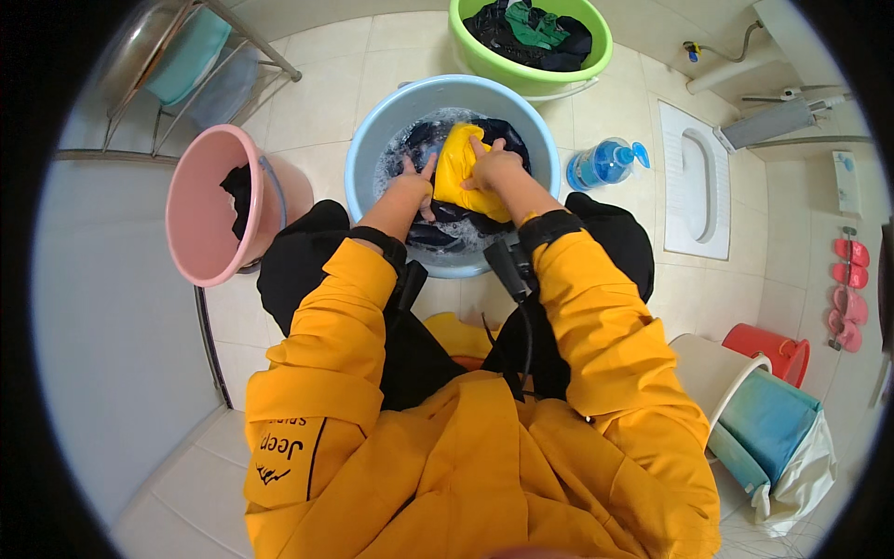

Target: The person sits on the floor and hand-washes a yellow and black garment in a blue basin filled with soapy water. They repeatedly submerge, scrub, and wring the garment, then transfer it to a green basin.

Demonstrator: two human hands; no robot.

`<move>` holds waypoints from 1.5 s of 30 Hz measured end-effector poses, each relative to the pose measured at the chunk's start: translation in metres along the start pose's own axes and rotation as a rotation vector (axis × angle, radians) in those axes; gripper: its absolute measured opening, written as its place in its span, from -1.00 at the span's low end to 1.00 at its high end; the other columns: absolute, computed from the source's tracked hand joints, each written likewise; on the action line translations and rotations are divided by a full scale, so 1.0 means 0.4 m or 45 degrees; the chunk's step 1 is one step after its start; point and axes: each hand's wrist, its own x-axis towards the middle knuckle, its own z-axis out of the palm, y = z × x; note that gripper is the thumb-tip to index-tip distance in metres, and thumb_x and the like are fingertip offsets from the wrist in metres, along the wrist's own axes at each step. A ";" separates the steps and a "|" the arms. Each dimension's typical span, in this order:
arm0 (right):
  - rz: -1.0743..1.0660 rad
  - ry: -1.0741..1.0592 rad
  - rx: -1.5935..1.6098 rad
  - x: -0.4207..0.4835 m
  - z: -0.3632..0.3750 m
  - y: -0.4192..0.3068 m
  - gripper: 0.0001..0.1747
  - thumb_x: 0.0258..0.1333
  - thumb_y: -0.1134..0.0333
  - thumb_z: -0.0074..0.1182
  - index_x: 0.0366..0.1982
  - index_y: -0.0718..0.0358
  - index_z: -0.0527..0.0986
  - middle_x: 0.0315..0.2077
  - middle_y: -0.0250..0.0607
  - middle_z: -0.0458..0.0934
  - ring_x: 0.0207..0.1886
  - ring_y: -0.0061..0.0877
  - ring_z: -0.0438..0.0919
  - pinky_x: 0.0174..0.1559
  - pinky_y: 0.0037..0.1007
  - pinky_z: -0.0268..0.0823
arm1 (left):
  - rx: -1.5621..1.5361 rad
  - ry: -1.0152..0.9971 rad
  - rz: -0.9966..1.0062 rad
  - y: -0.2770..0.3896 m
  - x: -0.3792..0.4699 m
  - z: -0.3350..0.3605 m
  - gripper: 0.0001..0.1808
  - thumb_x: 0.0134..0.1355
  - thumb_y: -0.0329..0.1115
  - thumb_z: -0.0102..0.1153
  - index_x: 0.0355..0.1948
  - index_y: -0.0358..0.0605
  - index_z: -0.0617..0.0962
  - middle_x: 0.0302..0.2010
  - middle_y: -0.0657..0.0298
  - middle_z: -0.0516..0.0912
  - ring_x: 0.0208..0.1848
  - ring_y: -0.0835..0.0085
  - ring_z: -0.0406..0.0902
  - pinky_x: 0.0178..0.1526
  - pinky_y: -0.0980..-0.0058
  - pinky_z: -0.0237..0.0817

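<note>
A light blue plastic basin (363,133) stands on the floor between the person's knees. Sudsy water (394,150) and soaked dark cloth (513,133) are in it. On top lies a bunched yellow cloth (454,164). My right hand (494,170) rests over the right part of this yellow cloth, fingers spread; whether any cloth is pinched under them cannot be made out. Against its left edge is my left hand (413,187), fingers apart and nothing visibly held, just above the wet dark cloth.
Behind the basin stands a green tub (457,31) of dark and green clothes. A blue pump bottle (594,168) is to the right, before a squat toilet (670,216). At left are a pink bucket (202,209) and a metal rack (272,56). A red bucket (761,349) lies tipped at right.
</note>
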 end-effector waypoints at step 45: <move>-0.546 0.279 -0.332 -0.028 0.106 -0.003 -0.75 -0.08 0.35 -0.07 -0.32 0.19 0.55 -0.24 -0.15 0.53 -0.16 -0.29 0.51 -0.14 -0.30 0.34 | -0.070 0.253 0.590 -0.062 -0.191 -0.060 -0.60 -0.11 -0.05 0.18 -0.31 -0.10 0.58 -0.30 0.12 0.59 -0.21 0.27 0.51 -0.16 0.39 0.30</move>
